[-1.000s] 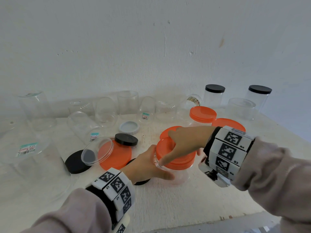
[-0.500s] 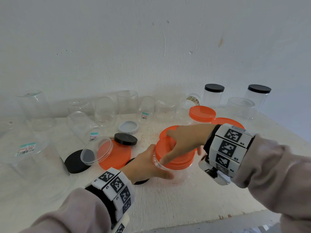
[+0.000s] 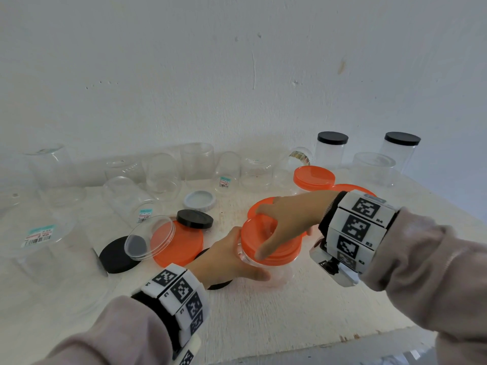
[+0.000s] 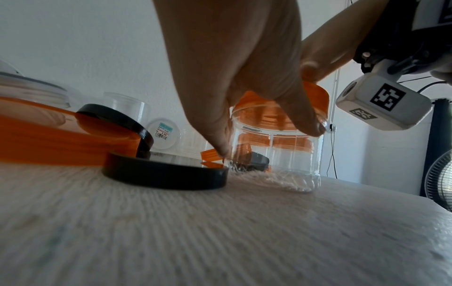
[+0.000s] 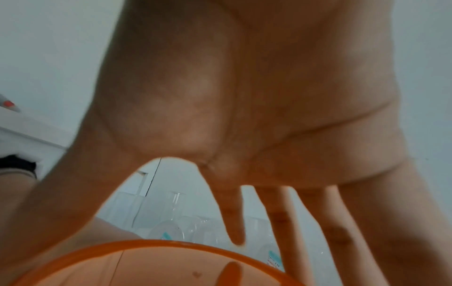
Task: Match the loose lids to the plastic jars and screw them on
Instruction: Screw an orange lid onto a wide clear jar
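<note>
Orange lid (image 3: 266, 241) sits on the clear jar (image 4: 276, 152) at the table's (image 3: 263, 312) front, barely shifted over the last second

Right hand (image 3: 287, 222) still grips the lid from above, left hand (image 3: 232, 262) clasps the jar; tightening likely unfinished, loose lids (image 3: 176, 243) beside

Right hand (image 3: 287, 222) hides far rim of orange lid (image 3: 268, 242); thread seating unreadable, perhaps tilted. Black lid (image 3: 220, 284) mostly hidden under left hand (image 3: 229, 262).
</note>
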A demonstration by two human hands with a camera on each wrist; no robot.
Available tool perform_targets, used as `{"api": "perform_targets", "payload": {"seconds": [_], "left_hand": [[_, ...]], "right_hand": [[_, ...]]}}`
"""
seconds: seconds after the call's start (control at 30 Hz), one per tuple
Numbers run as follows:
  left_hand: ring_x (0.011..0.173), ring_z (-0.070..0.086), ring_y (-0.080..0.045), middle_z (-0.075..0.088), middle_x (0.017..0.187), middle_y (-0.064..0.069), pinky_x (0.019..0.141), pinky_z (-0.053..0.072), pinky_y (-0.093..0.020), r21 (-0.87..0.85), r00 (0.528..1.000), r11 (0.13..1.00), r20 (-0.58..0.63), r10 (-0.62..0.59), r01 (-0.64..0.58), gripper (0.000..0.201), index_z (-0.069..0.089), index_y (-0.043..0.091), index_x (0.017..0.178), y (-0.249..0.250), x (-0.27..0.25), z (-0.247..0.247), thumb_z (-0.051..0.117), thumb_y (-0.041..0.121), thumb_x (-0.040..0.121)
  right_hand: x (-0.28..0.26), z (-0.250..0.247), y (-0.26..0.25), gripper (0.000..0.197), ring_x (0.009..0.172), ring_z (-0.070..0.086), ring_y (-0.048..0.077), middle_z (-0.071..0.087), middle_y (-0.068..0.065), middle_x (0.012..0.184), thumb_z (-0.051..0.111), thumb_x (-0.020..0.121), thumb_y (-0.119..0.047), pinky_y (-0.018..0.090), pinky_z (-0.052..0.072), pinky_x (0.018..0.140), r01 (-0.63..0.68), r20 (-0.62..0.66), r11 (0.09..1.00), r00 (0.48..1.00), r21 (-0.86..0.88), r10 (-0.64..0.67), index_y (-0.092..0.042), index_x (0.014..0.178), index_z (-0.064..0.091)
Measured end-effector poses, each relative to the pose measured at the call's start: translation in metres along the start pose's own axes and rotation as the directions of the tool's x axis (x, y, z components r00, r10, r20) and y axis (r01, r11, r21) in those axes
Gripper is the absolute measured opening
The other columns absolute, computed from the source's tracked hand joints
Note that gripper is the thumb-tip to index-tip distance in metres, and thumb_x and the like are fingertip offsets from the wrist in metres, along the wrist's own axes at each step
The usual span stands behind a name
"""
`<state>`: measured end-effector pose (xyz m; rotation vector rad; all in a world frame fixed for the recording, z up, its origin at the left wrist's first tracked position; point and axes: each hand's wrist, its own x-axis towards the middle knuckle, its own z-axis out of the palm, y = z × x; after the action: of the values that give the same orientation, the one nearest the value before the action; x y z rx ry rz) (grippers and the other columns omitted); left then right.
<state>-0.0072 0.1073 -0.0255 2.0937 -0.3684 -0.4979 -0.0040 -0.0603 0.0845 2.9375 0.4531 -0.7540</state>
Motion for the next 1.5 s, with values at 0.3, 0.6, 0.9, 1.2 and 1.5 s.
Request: {"api": "perform_targets", "payload": {"seconds": [0.3, 0.6, 0.9, 1.2, 1.5], "left_hand": [[0.119, 0.052, -0.005, 0.055, 0.128, 0.015, 0.107, 0.041, -0.034, 0.009, 1.0, 1.0, 0.007, 0.003, -0.004, 0.098, 0.033, 0.03, 0.138, 0.001, -0.001, 0.0, 0.091, 0.035, 0.06], [0.119, 0.052, -0.003, 0.055, 0.128, 0.017, 0.105, 0.041, -0.03, 0.011, 1.0, 1.0, 0.007, 0.009, -0.009, 0.098, 0.031, 0.032, 0.139, 0.001, -0.001, -0.001, 0.091, 0.034, 0.061], [0.118, 0.053, -0.003, 0.057, 0.125, 0.017, 0.105, 0.042, -0.032, -0.013, 1.0, 1.0, 0.011, 0.012, -0.012, 0.094, 0.035, 0.033, 0.134, 0.0, 0.0, 0.0, 0.091, 0.034, 0.059], [0.121, 0.052, -0.007, 0.055, 0.128, 0.015, 0.107, 0.041, -0.034, -0.007, 1.0, 1.0, 0.01, 0.017, -0.017, 0.097, 0.032, 0.032, 0.137, -0.001, 0.001, 0.0, 0.091, 0.035, 0.059], [0.12, 0.052, -0.005, 0.055, 0.128, 0.015, 0.105, 0.042, -0.03, -0.001, 1.0, 1.0, 0.007, 0.023, -0.023, 0.098, 0.032, 0.03, 0.138, -0.001, 0.001, 0.001, 0.091, 0.034, 0.06]], "right_hand": [[0.0, 0.0, -0.002, 0.092, 0.106, 0.055, 0.019, 0.029, -0.008, 0.145, 0.062, 0.068, -0.077, 0.036, 0.049, 0.088, 0.037, 0.019, 0.999, 0.999, -0.003, -0.037, -0.049, 0.144, 0.019], [-0.002, -0.006, -0.003, 0.1, 0.136, 0.033, 0.024, 0.021, -0.013, 0.151, 0.073, 0.068, -0.065, 0.043, 0.039, 0.101, 0.08, 0.062, 0.996, 0.995, -0.045, -0.077, -0.055, 0.145, 0.009], [0.001, -0.006, -0.005, 0.097, 0.066, 0.049, 0.006, 0.042, -0.001, 0.141, 0.058, 0.068, -0.081, 0.024, 0.041, 0.059, -0.028, 0.024, 0.998, 0.999, -0.061, 0.029, -0.036, 0.148, 0.024], [0.002, -0.005, -0.004, 0.102, 0.115, 0.049, 0.021, 0.028, -0.009, 0.147, 0.073, 0.063, -0.069, 0.039, 0.046, 0.089, 0.04, 0.076, 0.996, 0.997, -0.084, -0.034, -0.053, 0.144, 0.014], [0.001, -0.002, -0.004, 0.111, 0.127, 0.043, 0.024, 0.02, -0.009, 0.152, 0.076, 0.062, -0.067, 0.04, 0.042, 0.095, 0.022, 0.08, 0.995, 0.997, -0.096, -0.014, -0.053, 0.146, 0.005]]}}
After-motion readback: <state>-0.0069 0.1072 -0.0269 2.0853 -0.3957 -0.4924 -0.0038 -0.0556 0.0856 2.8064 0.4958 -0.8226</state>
